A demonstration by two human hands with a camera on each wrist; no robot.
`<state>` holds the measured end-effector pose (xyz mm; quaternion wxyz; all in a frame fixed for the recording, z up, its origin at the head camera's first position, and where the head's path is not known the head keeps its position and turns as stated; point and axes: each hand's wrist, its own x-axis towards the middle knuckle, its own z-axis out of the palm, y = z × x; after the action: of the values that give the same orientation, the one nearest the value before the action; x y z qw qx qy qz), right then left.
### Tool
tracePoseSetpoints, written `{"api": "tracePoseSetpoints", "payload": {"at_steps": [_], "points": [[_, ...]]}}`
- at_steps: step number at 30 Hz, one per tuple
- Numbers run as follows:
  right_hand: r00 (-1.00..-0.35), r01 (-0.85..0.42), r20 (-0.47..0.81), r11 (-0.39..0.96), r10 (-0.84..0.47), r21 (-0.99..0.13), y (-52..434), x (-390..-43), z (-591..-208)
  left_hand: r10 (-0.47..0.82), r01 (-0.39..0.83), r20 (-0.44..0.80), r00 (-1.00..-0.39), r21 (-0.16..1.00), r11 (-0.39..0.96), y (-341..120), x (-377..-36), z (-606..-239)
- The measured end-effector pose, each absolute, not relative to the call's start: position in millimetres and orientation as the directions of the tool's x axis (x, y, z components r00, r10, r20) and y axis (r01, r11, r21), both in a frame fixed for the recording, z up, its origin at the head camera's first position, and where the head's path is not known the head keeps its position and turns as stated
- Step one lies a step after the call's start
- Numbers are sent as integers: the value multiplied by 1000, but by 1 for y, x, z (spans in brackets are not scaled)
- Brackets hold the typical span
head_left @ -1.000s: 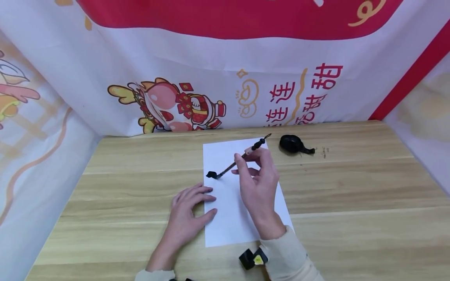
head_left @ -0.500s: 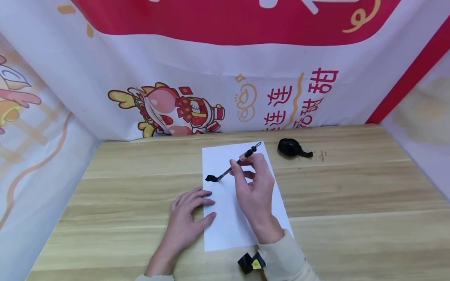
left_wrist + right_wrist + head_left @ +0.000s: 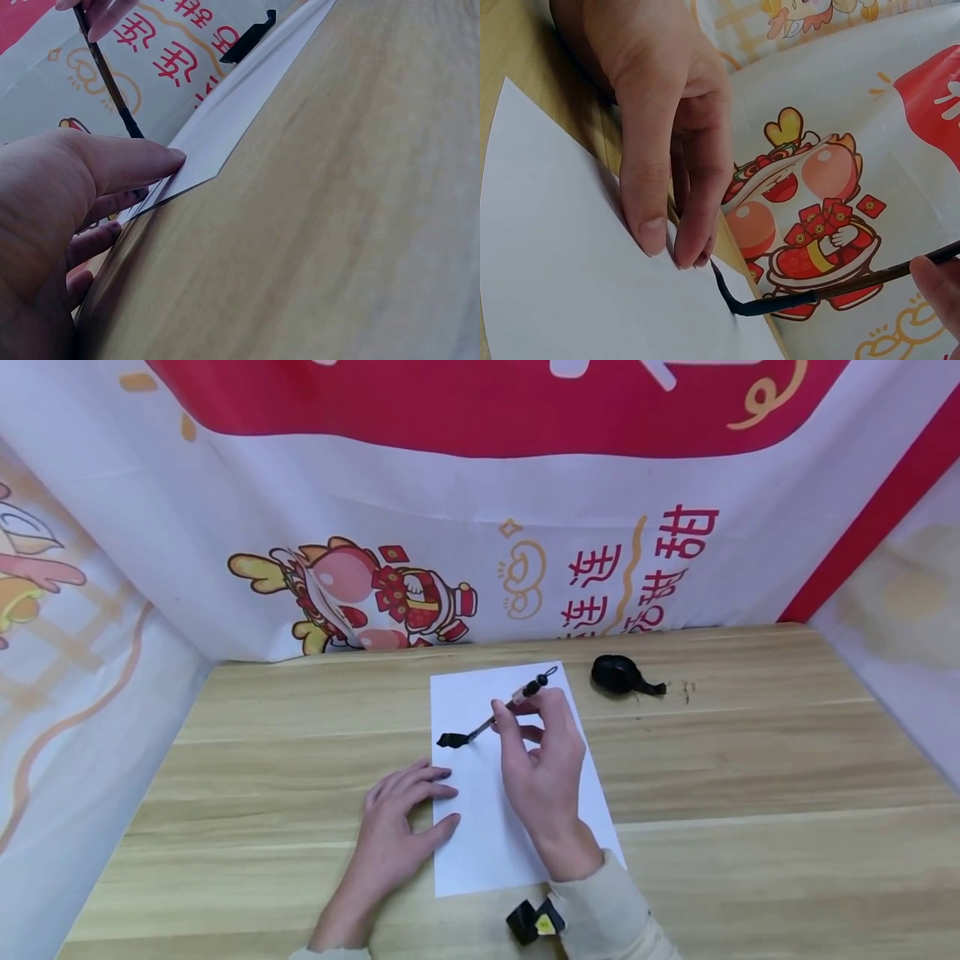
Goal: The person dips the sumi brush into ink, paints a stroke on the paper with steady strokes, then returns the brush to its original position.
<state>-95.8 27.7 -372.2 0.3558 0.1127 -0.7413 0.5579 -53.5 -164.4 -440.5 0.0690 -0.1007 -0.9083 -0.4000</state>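
My right hand (image 3: 543, 768) pinches a writing brush (image 3: 495, 717) by its handle, which slants up to a hanging loop. Its dark bristles (image 3: 769, 305) bend against a white sheet of paper (image 3: 487, 843) in the right wrist view. At the bristles lies a short, thick black ink stroke (image 3: 452, 741), near the sheet's upper left edge. My left hand (image 3: 397, 827) rests at the paper's left edge, fingers spread, with thumb (image 3: 161, 161) and fingertips on the sheet. Dark smudges mark some of its fingertips.
A black rounded object with a narrow neck (image 3: 618, 676) lies right of the paper's top, beside dark specks on the wooden table (image 3: 750, 752). A black device with a yellow label (image 3: 534, 922) sits by the right sleeve. A printed cloth (image 3: 420, 485) stands behind the table.
My right hand has shifted slightly left and the brush's upper end has swung left and down. The left hand stays on the paper's edge. The head view has tilted a little.
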Motion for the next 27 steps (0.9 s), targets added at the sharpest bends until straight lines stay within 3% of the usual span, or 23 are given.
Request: {"api": "tracePoseSetpoints", "payload": {"at_steps": [27], "points": [[-699, -547, 646, 353, 307, -759, 38, -99, -368, 133, 264, 236, -963, 708, 655, -164, -54, -441]]}}
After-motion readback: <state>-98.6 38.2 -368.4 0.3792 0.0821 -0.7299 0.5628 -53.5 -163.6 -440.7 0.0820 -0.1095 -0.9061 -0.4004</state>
